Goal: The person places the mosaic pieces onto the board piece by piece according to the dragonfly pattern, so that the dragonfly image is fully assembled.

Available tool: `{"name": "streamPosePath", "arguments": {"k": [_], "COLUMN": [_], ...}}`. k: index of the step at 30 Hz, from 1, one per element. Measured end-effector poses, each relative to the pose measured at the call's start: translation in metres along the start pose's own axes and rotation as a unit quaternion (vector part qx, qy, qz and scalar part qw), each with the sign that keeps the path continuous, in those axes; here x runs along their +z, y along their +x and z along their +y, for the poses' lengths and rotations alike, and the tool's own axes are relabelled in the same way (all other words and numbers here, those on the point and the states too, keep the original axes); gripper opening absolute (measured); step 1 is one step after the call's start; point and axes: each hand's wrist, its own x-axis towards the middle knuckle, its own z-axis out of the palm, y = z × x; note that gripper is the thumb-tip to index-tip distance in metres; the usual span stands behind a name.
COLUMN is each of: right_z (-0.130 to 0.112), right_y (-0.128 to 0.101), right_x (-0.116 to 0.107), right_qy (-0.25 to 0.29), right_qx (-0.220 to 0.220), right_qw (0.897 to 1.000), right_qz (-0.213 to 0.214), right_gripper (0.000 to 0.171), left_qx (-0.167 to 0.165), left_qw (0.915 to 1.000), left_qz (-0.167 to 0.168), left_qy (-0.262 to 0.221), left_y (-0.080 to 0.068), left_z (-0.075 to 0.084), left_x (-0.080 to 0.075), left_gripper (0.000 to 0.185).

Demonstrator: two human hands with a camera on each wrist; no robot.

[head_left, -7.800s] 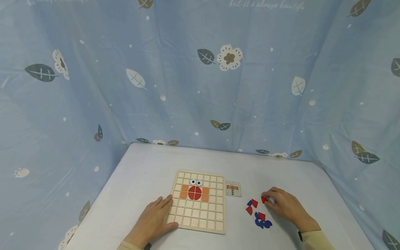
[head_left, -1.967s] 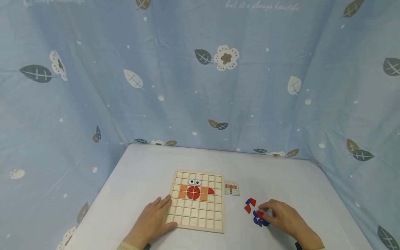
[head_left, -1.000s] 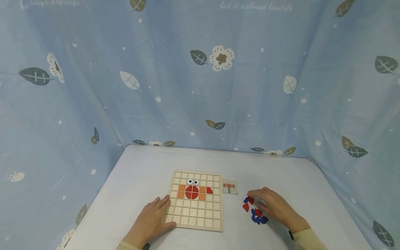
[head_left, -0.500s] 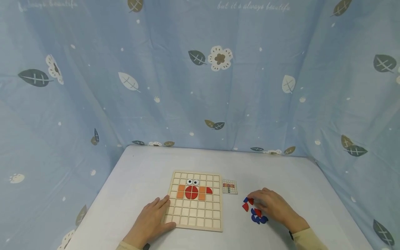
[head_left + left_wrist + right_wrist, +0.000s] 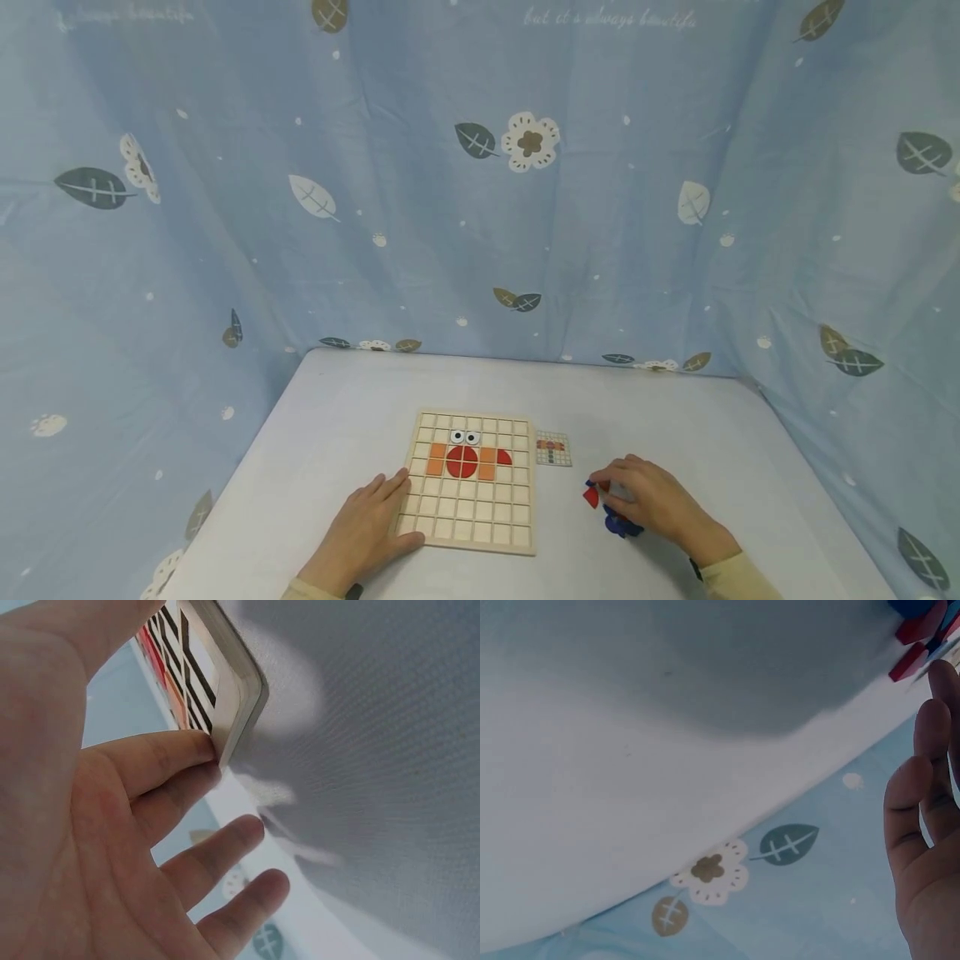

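Red and blue loose pieces (image 5: 611, 510) lie in a small heap on the desk (image 5: 337, 400), well to the right of the wooden grid board (image 5: 471, 482) and directly under the fingers of the right hand (image 5: 651, 500). That hand lies over the heap from the right and from the near side, knuckles up, its fingertips at the far left edge of the pile, where one red piece (image 5: 591, 497) shows just beyond them. Whether a piece is already pinched cannot be told: the head view hides the fingertips, and the right wrist view shows only loosely bent fingers (image 5: 922, 825) with red and blue bits at the frame's top corner.

So the pieces sit at the right hand's own fingertips, while the board lies away to its left, across a bare strip of desk, with the small pattern card (image 5: 553, 450) just beyond the board's far right corner. The red quarter piece (image 5: 504, 457) sits at the right end of the figure, in the row of the orange squares.

The left hand (image 5: 367, 533) lies flat at the board's near left corner, fingers straight and spread, holding nothing; in the left wrist view one fingertip (image 5: 196, 746) touches the board's rim (image 5: 241, 697). It is far from the heap.
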Motion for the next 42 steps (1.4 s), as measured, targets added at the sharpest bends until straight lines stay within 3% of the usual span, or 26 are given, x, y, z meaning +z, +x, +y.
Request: {"name": "streamPosePath", "arguments": {"k": [11, 27, 42], "right_z": [-0.019, -0.032, -0.033], "right_y": [0.001, 0.004, 0.011], "right_x": [0.004, 0.008, 0.015], "right_qy": [-0.012, -0.020, 0.011], "right_qx": [0.005, 0.020, 0.030], "right_qw": [1.000, 0.999, 0.999], "right_qz": [-0.012, -0.033, -0.024], "right_gripper": [0.022, 0.028, 0.015], "left_qx": [0.010, 0.007, 0.004], "left_qw": [0.9999, 0.9999, 0.9998], "left_qz": [0.005, 0.004, 0.004], "left_qy": [0.010, 0.013, 0.019], "left_y": [0.000, -0.002, 0.001], "left_z": [0.004, 0.004, 0.004], "left_x": [0.003, 0.004, 0.002], "left_gripper": [0.085, 0.084, 0.083]}}
